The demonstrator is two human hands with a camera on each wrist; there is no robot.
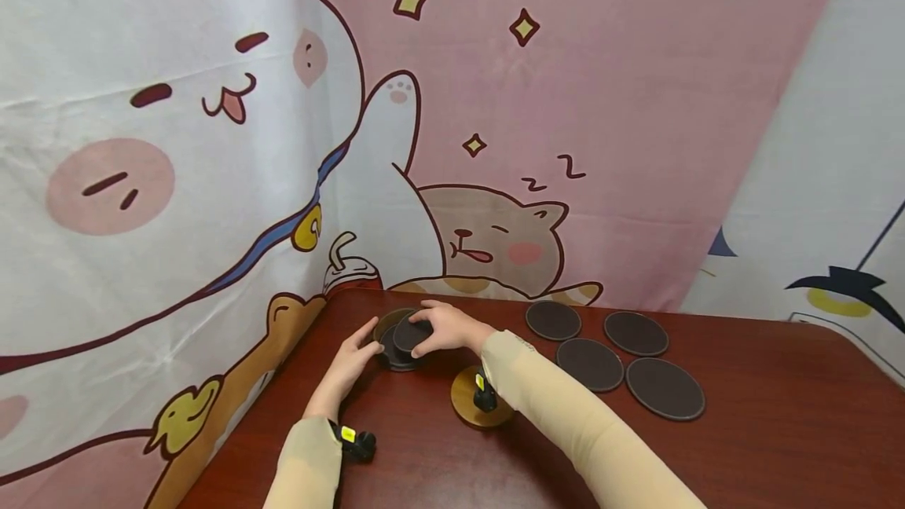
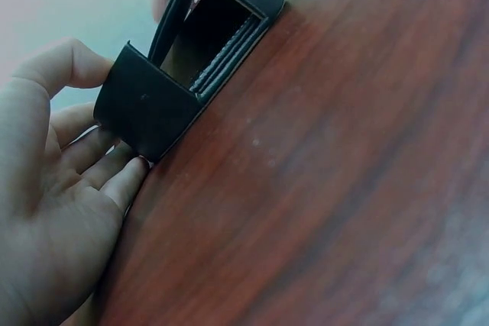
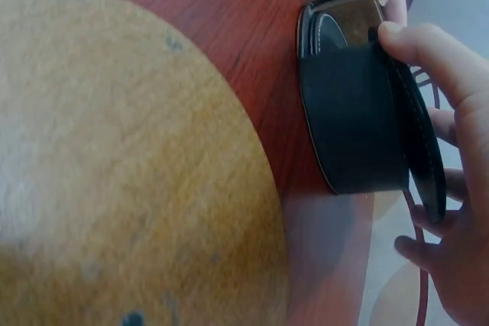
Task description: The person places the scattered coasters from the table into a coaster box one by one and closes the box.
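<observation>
A black round coaster holder (image 1: 401,366) with a gap in its wall stands near the table's far left part. My left hand (image 1: 351,360) holds its left side, with thumb and fingers against the outer wall (image 2: 145,104). My right hand (image 1: 452,328) pinches a dark round coaster (image 1: 410,336) by its edges. In the right wrist view this coaster (image 3: 420,143) leans tilted at the holder's top, partly over the opening. Inside, several flat coasters (image 2: 225,59) lie stacked at the bottom. The holder's inner wall looks brown.
A tan round disc (image 1: 463,407) lies beneath my right wrist. To the right, several dark round coasters (image 1: 590,365) lie flat on the reddish-brown table (image 1: 778,415). A cartoon-printed cloth (image 1: 601,100) hangs behind and along the left side of the table.
</observation>
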